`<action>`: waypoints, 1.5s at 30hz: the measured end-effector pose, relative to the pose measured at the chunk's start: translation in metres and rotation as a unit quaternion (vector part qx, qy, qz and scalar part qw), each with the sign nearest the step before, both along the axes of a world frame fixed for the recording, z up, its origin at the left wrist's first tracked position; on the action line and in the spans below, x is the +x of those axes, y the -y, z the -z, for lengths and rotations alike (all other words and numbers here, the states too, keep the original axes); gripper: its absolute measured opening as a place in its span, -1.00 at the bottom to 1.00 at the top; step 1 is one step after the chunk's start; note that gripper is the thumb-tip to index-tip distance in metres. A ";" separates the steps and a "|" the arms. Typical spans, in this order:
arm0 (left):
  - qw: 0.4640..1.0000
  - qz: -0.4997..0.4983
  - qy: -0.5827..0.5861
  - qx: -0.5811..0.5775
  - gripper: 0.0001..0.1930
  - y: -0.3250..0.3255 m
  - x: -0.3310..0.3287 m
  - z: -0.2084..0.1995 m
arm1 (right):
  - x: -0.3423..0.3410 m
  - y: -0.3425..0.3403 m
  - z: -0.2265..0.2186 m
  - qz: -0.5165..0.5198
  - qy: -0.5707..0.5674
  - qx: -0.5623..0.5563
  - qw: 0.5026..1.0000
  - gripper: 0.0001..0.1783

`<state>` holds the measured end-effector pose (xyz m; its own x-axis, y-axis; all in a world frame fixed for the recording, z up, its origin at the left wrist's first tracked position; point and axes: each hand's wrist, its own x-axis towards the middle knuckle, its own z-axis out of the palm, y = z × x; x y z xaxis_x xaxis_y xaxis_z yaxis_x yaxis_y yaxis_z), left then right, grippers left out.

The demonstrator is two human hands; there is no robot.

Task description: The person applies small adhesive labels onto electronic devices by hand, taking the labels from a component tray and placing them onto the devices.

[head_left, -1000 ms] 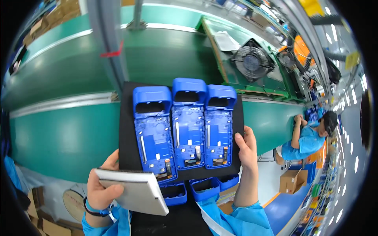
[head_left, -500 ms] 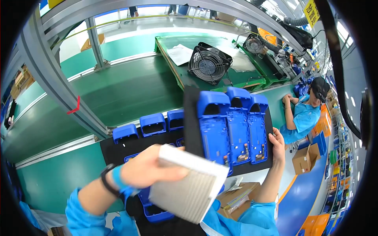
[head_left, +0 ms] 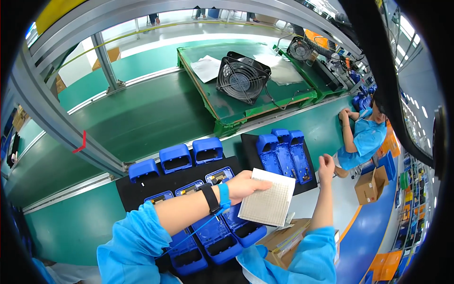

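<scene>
My left hand [head_left: 243, 187] grips a flat off-white rectangular pad [head_left: 267, 201] with a fine grid or ribbed face; its exact kind is unclear. My right hand [head_left: 326, 166] is raised beside a black board [head_left: 302, 188], fingers curled, with nothing visible in them. Three blue plastic housings [head_left: 285, 156] lie side by side on that board, on the table's right part. Under and beyond my left forearm, a second black board [head_left: 130, 191] carries several more blue housings [head_left: 213, 234], some with small electronic parts inside. A blue strap with a cord and a black band circle my left wrist.
A black fan [head_left: 243, 78] stands on a raised green platform [head_left: 236, 117] beyond the green table [head_left: 61, 213]. A metal frame post [head_left: 52, 113] rises at left. A co-worker [head_left: 362, 135] sits at the right, near an open carton [head_left: 371, 185]. Another carton [head_left: 283, 239] is below my right arm.
The black board with three blue housings has moved away and down onto the table, and my right hand has let go of it. My left hand has carried the pad to the right.
</scene>
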<state>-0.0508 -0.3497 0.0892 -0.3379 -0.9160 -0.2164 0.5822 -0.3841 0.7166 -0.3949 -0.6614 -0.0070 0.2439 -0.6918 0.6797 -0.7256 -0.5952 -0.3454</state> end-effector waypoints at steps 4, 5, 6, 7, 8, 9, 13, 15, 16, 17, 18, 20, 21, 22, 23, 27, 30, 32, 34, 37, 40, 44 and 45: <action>1.000 -0.006 -0.005 0.000 -0.66 0.000 -0.003 0.003 | 0.028 -0.141 0.003 0.128 0.380 0.250 0.881 -0.76; 1.000 0.001 -0.015 -0.001 -0.67 0.002 -0.009 0.000 | 0.026 -0.180 0.015 0.076 0.449 0.290 0.842 -0.76; 1.000 -0.001 -0.024 0.001 -0.68 0.002 -0.011 0.000 | 0.040 -0.222 0.009 0.053 0.497 0.383 0.777 -0.73; 1.000 0.006 -0.026 0.000 -0.68 0.005 -0.017 0.000 | 0.034 -0.247 0.036 -0.065 0.517 0.421 0.742 -0.66; 0.999 0.020 -0.026 -0.011 -0.66 0.005 -0.019 0.003 | 0.065 -0.277 0.020 -0.096 0.540 0.480 0.685 -0.54; 0.999 0.040 -0.028 -0.023 -0.65 0.004 -0.023 0.004 | 0.078 -0.296 0.022 -0.140 0.548 0.498 0.657 -0.43; 0.999 0.035 -0.016 -0.038 -0.64 -0.001 -0.022 -0.002 | 0.121 -0.306 -0.014 -0.208 0.604 0.536 0.552 -0.36; 0.997 -0.022 -0.012 -0.073 -0.65 -0.010 -0.009 -0.016 | 0.117 -0.286 -0.009 -0.085 0.612 0.537 0.574 -0.54; 0.995 -0.063 -0.009 -0.083 -0.65 -0.015 0.000 -0.021 | 0.104 -0.272 0.000 -0.077 0.592 0.553 0.581 -0.66; 0.989 -0.102 -0.033 -0.098 -0.65 -0.023 0.010 -0.032 | 0.080 -0.253 0.014 -0.066 0.571 0.567 0.589 -0.75; 0.985 -0.134 -0.044 -0.101 -0.64 -0.033 0.024 -0.043 | 0.045 -0.225 0.032 -0.075 0.572 0.604 0.549 -0.82; 0.965 -0.236 -0.023 -0.115 -0.65 -0.058 0.049 -0.061 | 0.004 -0.177 0.039 -0.036 0.584 0.569 0.577 -0.76; 0.954 -0.272 -0.040 -0.120 -0.65 -0.075 0.061 -0.068 | -0.020 -0.151 0.042 -0.034 0.586 0.540 0.604 -0.70; 0.950 -0.295 -0.034 -0.098 -0.64 -0.092 0.075 -0.073 | -0.037 -0.125 0.039 -0.010 0.593 0.521 0.614 -0.71; 0.942 -0.321 -0.043 -0.084 -0.62 -0.110 0.087 -0.076 | -0.046 -0.099 0.033 0.033 0.611 0.495 0.617 -0.71; 0.911 -0.409 -0.043 -0.029 -0.62 -0.170 0.108 -0.072 | -0.059 -0.018 0.026 0.063 0.662 0.403 0.629 -0.83; 0.895 -0.441 -0.058 0.004 -0.63 -0.196 0.100 -0.064 | -0.049 0.006 -0.001 0.254 0.477 0.308 0.783 -0.84; 0.879 -0.475 -0.029 0.002 -0.63 -0.204 0.091 -0.059 | -0.003 -0.004 -0.018 0.145 0.451 0.249 0.845 -0.83; 0.872 -0.488 -0.039 0.008 -0.61 -0.210 0.082 -0.050 | 0.114 -0.071 -0.068 -0.070 0.406 0.213 0.886 -0.84; 0.874 -0.482 -0.004 -0.053 -0.52 -0.212 0.067 -0.040 | 0.223 -0.193 -0.131 -0.348 0.203 0.306 0.862 -0.91; 0.851 -0.518 0.030 -0.084 -0.50 -0.218 0.056 -0.028 | 0.284 -0.283 -0.167 -0.515 0.039 0.418 0.747 -0.69; 0.837 -0.537 -0.025 -0.102 -0.44 -0.227 0.049 -0.032 | 0.308 -0.317 -0.165 -0.574 -0.004 0.558 0.600 -0.76; 0.834 -0.539 -0.030 -0.110 -0.42 -0.230 0.047 -0.029 | 0.312 -0.321 -0.164 -0.574 -0.006 0.560 0.597 -0.76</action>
<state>-0.0035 -0.1197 0.1186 0.7048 -0.7092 -0.0150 0.5410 0.5237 0.6581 -0.0831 -0.3401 0.1567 0.9948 -0.0830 -0.0583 -0.0668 -0.1029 -0.9924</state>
